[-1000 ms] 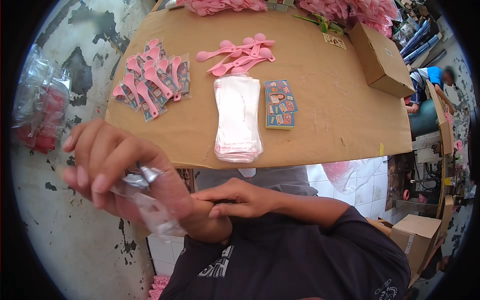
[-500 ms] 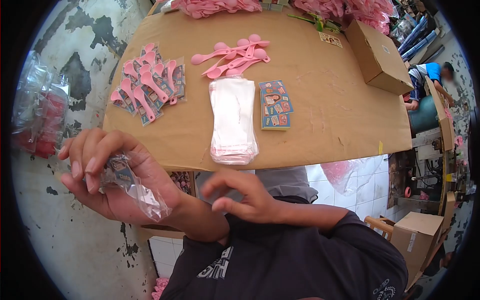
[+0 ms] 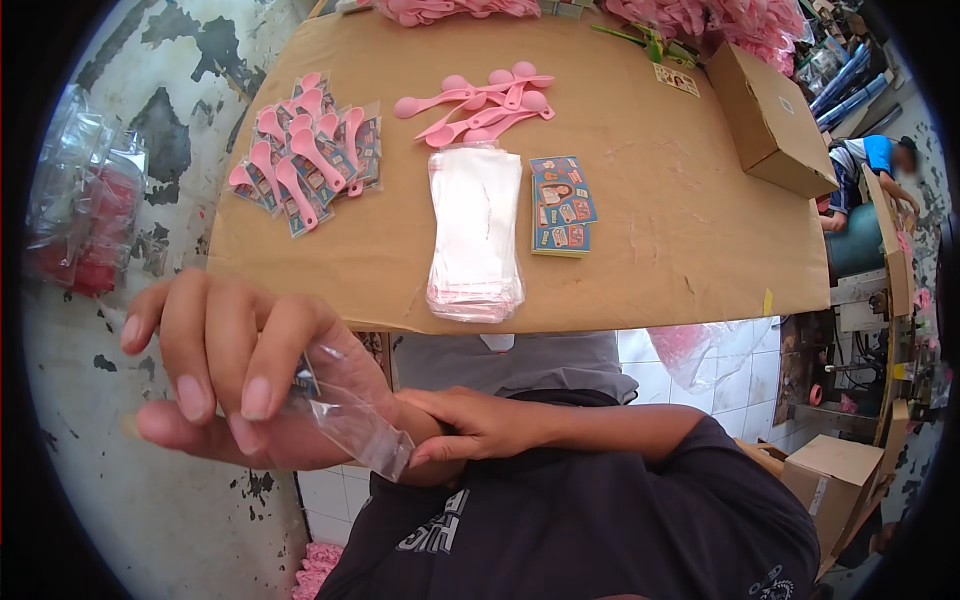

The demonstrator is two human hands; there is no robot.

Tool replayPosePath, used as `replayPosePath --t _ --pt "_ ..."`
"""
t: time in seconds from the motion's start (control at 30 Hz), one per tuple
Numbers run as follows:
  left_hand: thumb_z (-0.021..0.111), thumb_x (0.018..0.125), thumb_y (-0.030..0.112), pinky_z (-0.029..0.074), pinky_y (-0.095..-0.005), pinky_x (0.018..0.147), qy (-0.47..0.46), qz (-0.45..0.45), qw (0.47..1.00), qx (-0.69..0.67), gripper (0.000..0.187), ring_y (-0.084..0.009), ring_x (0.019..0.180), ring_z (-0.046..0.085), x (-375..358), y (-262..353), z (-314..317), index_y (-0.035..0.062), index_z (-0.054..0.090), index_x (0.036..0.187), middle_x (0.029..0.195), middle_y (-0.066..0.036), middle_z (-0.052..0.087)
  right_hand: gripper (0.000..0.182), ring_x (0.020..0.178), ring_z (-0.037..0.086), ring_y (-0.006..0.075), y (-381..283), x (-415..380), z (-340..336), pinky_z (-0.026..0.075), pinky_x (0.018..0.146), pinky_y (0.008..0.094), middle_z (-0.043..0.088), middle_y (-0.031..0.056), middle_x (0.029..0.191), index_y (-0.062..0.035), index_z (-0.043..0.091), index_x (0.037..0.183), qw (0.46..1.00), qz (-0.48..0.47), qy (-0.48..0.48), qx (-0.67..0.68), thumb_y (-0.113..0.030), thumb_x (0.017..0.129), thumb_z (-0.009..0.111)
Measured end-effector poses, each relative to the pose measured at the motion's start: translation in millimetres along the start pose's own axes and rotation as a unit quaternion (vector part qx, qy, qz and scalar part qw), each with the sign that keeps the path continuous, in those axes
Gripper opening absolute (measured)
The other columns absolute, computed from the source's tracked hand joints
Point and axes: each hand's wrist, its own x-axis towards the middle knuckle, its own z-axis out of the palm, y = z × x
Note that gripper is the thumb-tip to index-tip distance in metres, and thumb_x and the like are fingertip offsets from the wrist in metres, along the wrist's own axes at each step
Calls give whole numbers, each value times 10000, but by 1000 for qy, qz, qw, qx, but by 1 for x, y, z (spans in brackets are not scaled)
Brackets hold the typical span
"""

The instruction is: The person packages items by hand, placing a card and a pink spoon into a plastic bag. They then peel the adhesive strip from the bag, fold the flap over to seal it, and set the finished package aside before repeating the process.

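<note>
My left hand is raised at the left, close to the camera, its fingers curled round a clear plastic bag. A dark blue bit of printed card shows inside the bag; the rest is hidden by the fingers. The bag's open-looking end hangs over my left wrist. My right hand is closed round that wrist, its thumb beside the bag's end. On the table beyond lie a stack of clear bags, a stack of printed cards, loose pink spoons and bagged cards with pink spoons.
A cardboard box stands at the table's right side. Pink goods in plastic are heaped along the far edge. Plastic packs hang by the left wall. Another person sits at the far right.
My left hand has come nearer the camera and turned, still with the bag. My right hand has moved left and down onto the left wrist. The view has shifted slightly.
</note>
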Motion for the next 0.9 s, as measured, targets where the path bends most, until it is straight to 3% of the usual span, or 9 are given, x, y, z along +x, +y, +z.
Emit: replayPosePath --t 0.27,0.43,0.57,0.63,0.67,0.73,0.83,0.87,0.9 --pt "743 881 75 567 -327 735 -33 15 997 62 342 -114 601 552 -2 6 4 28 507 1125 803 -22 545 600 1170 655 359 -17 -11 -3 509 959 388 679 202 1245 4 518 1411 998 59 10 -37 -286 934 737" --pt "733 920 162 514 -316 768 -53 60 987 137 328 -103 643 525 -1 6 -3 34 523 1137 817 -15 544 439 945 736 329 -11 -22 10 568 811 354 754 148 1021 -12 675 1262 976 16 148 -161 -225 894 781" --pt "719 951 236 470 -326 853 -51 117 959 251 350 -112 737 511 3 22 -18 43 529 1172 894 -30 535 339 786 730 316 -7 -32 13 567 686 368 745 129 876 -63 739 1139 942 -23 172 -288 -312 909 750" --pt "719 955 253 465 -333 878 -32 129 952 274 364 -125 769 515 10 31 -29 43 530 1185 926 -41 535 264 700 710 252 -22 -40 11 557 609 316 727 85 809 -78 770 1036 945 -98 116 -290 -288 877 790" --pt "719 957 268 464 -350 911 16 151 935 320 380 -145 804 526 15 36 -38 40 531 1196 958 -54 542 264 700 710 252 -36 -45 6 557 609 316 727 85 809 -78 770 1036 946 -96 112 -290 -288 877 790" --pt "692 979 308 463 -406 989 67 135 932 329 420 -201 893 562 19 53 -57 22 533 1242 1042 -85 563 218 609 653 226 -75 -46 -21 561 644 335 669 52 710 -89 731 816 854 -54 82 -510 -289 879 793" --pt "662 1001 313 462 -426 1004 100 75 938 324 434 -209 918 570 10 50 -63 6 525 1276 1062 -92 563 280 610 618 253 -99 -34 -83 529 723 359 623 28 644 -121 671 689 864 -92 185 -460 -230 941 723" --pt "571 1043 392 523 -487 973 64 50 952 295 473 -251 947 660 5 55 -76 48 505 1361 1164 -145 641 229 600 638 218 -103 -32 -104 525 658 347 621 42 629 -111 729 805 853 -117 227 -456 -216 992 650" --pt "571 1043 392 523 -487 973 63 55 953 292 473 -251 947 660 2 52 -78 48 505 1361 1164 -145 641 236 583 651 193 -122 -25 -110 510 592 336 624 66 625 -81 738 902 870 49 300 -388 -202 1031 582"
